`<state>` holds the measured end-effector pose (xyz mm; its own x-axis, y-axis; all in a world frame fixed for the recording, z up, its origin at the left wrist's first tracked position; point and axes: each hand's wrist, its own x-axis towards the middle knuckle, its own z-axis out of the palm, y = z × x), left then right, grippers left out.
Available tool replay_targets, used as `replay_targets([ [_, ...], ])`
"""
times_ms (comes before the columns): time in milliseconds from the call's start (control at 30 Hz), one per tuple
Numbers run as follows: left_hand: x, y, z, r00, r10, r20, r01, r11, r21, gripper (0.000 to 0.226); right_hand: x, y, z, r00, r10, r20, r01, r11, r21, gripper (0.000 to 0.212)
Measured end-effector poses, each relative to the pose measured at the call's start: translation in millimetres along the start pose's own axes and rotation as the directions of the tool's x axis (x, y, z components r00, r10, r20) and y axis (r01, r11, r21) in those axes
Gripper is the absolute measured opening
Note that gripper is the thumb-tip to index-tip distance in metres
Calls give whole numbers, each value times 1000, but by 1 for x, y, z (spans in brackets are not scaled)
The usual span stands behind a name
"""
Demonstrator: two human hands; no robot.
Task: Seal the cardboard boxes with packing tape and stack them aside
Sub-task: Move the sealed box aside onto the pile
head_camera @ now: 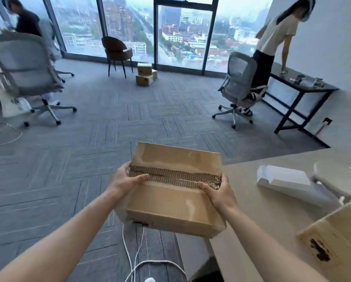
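Grey carpet floor (78,163), office: flat brown cardboard box (170,202), seam taped, was held aloft.
Left hand (125,181), right hand (218,193): each grip clamped on an end; level carrying seemed wise.

A pale tabletop (262,212) runs right of the grip, where a left hand (127,180) and right hand (217,191) hold a cardboard box (174,202) by its ends. On it lie a white carton (286,180) just right of the grip and a brown box (337,241) nearer and farther right. Grey carpet floor (99,139) spreads left and beyond, bearing stacked boxes (145,75) well beyond the grip, swivel chairs (28,68) either side and a white cord (133,259) directly beneath.
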<state>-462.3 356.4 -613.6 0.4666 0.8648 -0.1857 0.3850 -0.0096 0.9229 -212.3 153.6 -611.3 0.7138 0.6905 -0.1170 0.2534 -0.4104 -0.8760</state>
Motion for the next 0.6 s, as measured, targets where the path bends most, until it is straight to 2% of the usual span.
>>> replay_targets([
  [133,77,-1,-36,999,-26,-25,26,999,31,113,69,-38,39,999,-41,10,41,999,3,69],
  [267,137,5,-53,999,-18,-41,19,999,41,112,124,-60,64,998,-64,-1,64,998,2,60],
  [400,193,8,-61,998,-45,-49,46,999,14,117,183,-71,87,998,-42,40,42,999,10,69],
  [600,296,8,-70,996,-82,-44,81,996,-23,109,289,-90,126,995,-55,83,57,998,-14,77],
])
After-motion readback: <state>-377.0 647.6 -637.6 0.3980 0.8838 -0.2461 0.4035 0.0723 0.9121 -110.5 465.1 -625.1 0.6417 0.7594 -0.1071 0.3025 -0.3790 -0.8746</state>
